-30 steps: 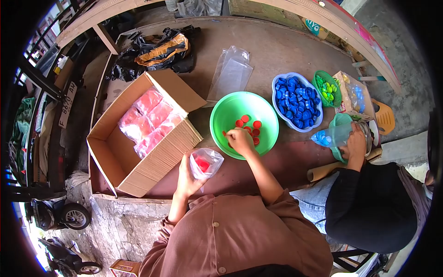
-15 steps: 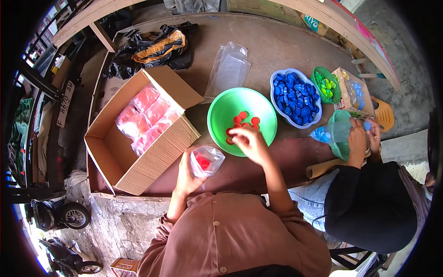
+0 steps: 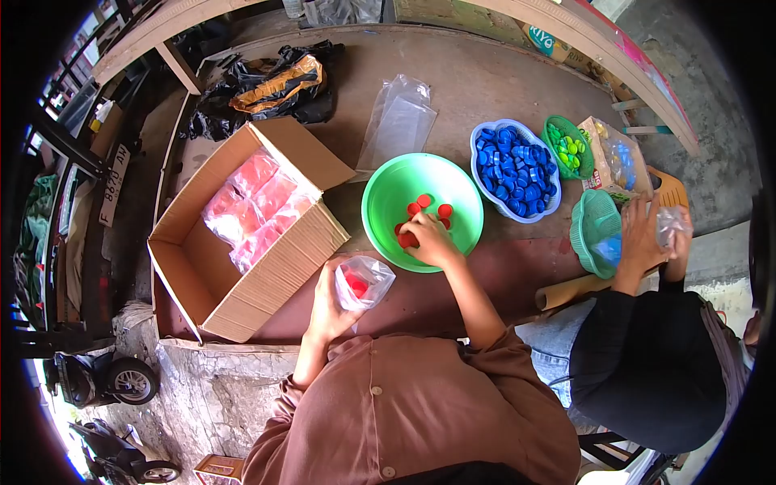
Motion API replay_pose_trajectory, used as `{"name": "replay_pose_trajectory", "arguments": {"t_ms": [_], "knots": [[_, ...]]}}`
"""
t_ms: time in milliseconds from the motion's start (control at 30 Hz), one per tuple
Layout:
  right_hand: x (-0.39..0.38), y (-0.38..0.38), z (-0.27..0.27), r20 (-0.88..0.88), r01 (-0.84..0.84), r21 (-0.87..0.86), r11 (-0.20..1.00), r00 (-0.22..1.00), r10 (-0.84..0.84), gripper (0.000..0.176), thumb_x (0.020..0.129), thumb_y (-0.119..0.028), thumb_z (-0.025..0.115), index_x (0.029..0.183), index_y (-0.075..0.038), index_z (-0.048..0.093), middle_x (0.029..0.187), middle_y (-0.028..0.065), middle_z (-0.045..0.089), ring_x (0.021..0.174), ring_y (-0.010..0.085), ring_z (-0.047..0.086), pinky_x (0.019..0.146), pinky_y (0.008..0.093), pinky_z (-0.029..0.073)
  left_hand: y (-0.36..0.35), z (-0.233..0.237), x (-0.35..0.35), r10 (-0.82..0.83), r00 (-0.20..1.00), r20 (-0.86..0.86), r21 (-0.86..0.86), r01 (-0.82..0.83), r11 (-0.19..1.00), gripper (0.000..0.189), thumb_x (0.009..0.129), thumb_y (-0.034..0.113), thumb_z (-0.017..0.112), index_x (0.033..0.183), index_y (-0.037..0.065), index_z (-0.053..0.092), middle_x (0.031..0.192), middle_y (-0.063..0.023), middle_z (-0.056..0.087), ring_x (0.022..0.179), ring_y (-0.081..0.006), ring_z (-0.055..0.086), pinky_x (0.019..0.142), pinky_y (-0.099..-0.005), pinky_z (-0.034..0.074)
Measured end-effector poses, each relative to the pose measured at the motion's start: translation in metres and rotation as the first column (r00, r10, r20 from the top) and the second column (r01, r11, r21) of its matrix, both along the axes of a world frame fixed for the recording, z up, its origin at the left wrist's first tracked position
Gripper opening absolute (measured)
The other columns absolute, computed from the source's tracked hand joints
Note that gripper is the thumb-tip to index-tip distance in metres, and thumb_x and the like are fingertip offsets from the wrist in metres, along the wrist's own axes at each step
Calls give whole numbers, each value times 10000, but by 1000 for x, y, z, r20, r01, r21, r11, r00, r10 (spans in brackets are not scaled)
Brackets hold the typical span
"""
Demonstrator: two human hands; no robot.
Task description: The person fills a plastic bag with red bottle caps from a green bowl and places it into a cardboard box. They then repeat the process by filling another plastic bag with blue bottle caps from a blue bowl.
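My left hand [image 3: 326,305] is wrapped round a clear plastic bag [image 3: 373,288] with its mouth up; red bottle caps [image 3: 356,284] lie inside. Reaching into a green bowl [image 3: 380,182], my right hand [image 3: 432,242] has its fingers closed on red caps [image 3: 408,239] at the near left of the bowl. A few other red caps [image 3: 424,200] lie loose on the bowl's bottom, beyond my fingertips. Left of the bowl stands an open cardboard box [image 3: 279,267] with filled bags of red caps [image 3: 257,198] in it.
Right of the bowl are a basket of blue caps [image 3: 517,170], a small green basket [image 3: 570,149], a teal basket [image 3: 584,234] and a carton [image 3: 618,162]. A co-worker's hands [image 3: 643,242] hold a clear bag there. Flat clear bags [image 3: 396,121] and black plastic [image 3: 267,89] lie farther back.
My right hand has moved lower into the bowl and closed on red caps. My left hand stays with the bag. The co-worker's hands have shifted their bag toward the right.
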State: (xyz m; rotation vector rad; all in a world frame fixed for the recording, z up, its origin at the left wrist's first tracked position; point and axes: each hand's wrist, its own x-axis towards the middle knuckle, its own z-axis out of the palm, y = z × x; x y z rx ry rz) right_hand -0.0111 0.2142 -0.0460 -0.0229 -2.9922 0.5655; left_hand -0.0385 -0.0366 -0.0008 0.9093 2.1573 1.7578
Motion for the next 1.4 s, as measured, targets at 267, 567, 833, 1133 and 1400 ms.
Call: {"name": "replay_pose_trajectory", "arguments": {"t_ms": [267, 567, 833, 1133, 1400], "knots": [[26, -54, 97, -268, -266, -592, 761, 955, 126, 379, 675, -247, 734, 979, -74, 587, 1095, 79, 504, 1034, 206, 467, 848, 317, 379, 7, 1, 2, -22, 999, 27, 29, 21, 999, 621, 574, 124, 723, 1104, 4, 422, 1032, -169, 514, 968, -288, 524, 841, -367, 419], [20, -6, 59, -166, 178, -180, 968, 964, -208, 175, 683, -160, 677, 827, -78, 620, 828, 96, 606, 778, 254, 582, 654, 363, 452, 3, 1, 1, -16, 1000, 7, 11, 16, 1000, 623, 577, 122, 719, 1110, 8, 416, 1062, -170, 513, 988, -293, 518, 857, -363, 409], [20, 11, 19, 135, 340, 298, 892, 910, -392, 136, 607, -197, 702, 713, -121, 661, 754, 47, 622, 777, 251, 588, 765, 403, 397, 5, 1, 0, -9, 999, -38, -4, 9, 1000, 635, 569, 128, 721, 1114, 10, 417, 1035, -164, 518, 980, -299, 515, 851, -367, 408], [26, -9, 72, -98, 316, -371, 873, 922, -375, 31, 677, -112, 655, 665, -101, 628, 700, 39, 584, 684, 209, 586, 601, 346, 429, 5, -2, 1, -26, 999, -31, -3, 26, 1000, 631, 576, 138, 717, 1117, 9, 418, 1049, -170, 510, 985, -310, 513, 850, -372, 408], [12, 4, 16, 106, 393, 97, 915, 910, -402, 201, 586, -159, 716, 776, -127, 657, 740, 50, 618, 778, 225, 587, 764, 417, 389, 4, -1, 2, -51, 998, -35, 16, 51, 999, 634, 573, 134, 710, 1119, 3, 416, 1062, -177, 505, 994, -317, 508, 859, -378, 404]]}}
